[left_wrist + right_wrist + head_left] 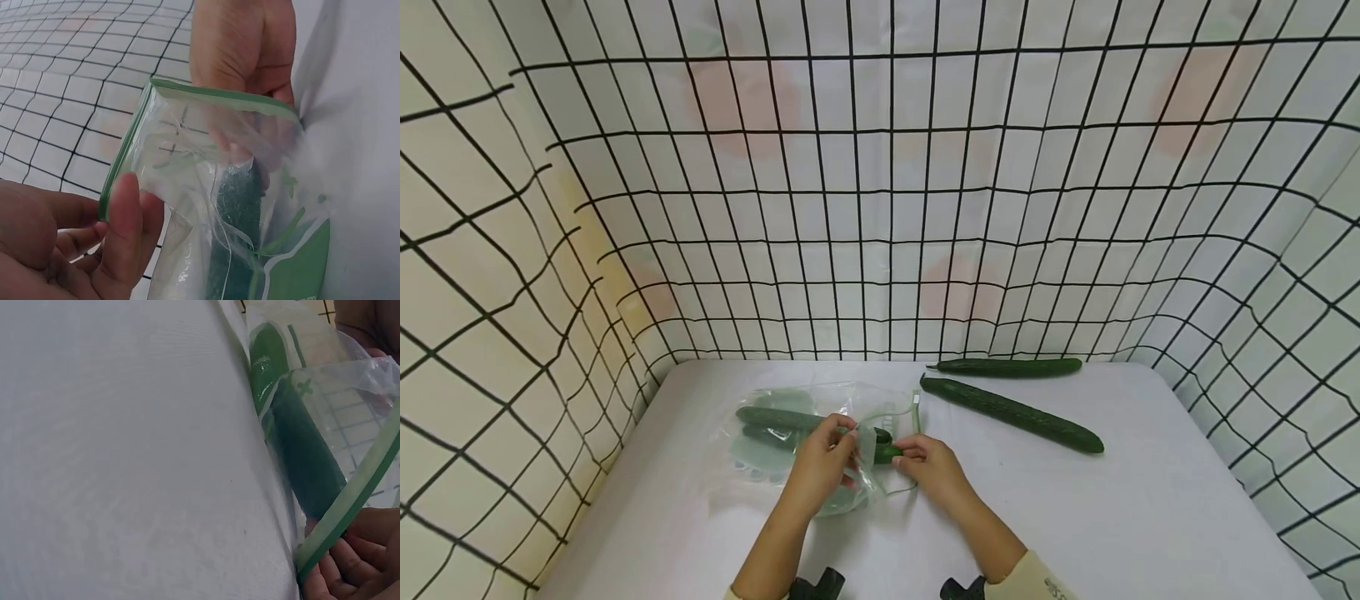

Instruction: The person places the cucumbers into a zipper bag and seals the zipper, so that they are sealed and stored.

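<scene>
White tabletop point(1060, 517); black-gridded pale walls point(871, 158) on three sides; clear bag point(857, 394) on it, left hand point(822, 460) pinching its mouth; right hand point(936, 471) gripping partly bagged cucumber point(886, 454); loose cucumbers point(1015, 414) back right.

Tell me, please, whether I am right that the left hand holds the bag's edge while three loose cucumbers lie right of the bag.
Not three but two: the head view shows only a farther cucumber and a nearer cucumber there. The left hand does hold the edge of the bag.
</scene>
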